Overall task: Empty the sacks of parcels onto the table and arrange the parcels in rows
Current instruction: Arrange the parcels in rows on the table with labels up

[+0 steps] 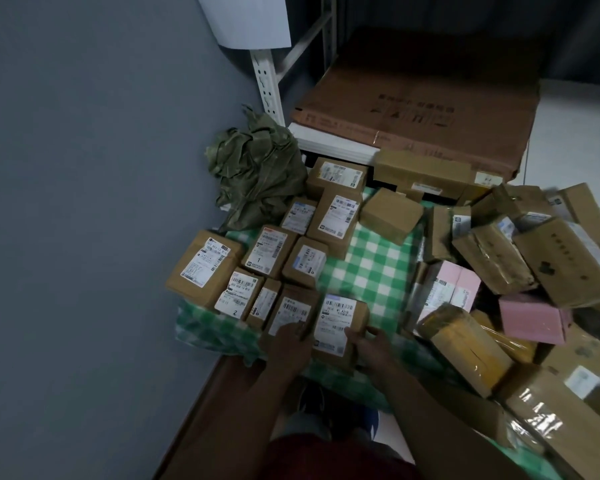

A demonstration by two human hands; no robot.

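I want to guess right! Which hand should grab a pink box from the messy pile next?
Probably the right hand. It sits on the side nearest the pile, where the pink box lies. The left hand is by the tidy rows, and would have to cross over.

The print on the white shipping labels of the brown cardboard parcels point(253, 271) set in rows is too small and soft to read, bar a large "1" and "2". The jumbled pile of brown and pink boxes point(520, 271) runs off the right edge, several blurred. A large flat brown carton point(420, 116) carries dark lettering that cannot be made out. The left hand point(290, 344) covers the near corner of one labelled box, its fingers hard to separate in the dim light. The green checked cloth point(371, 268) hides the table beneath.
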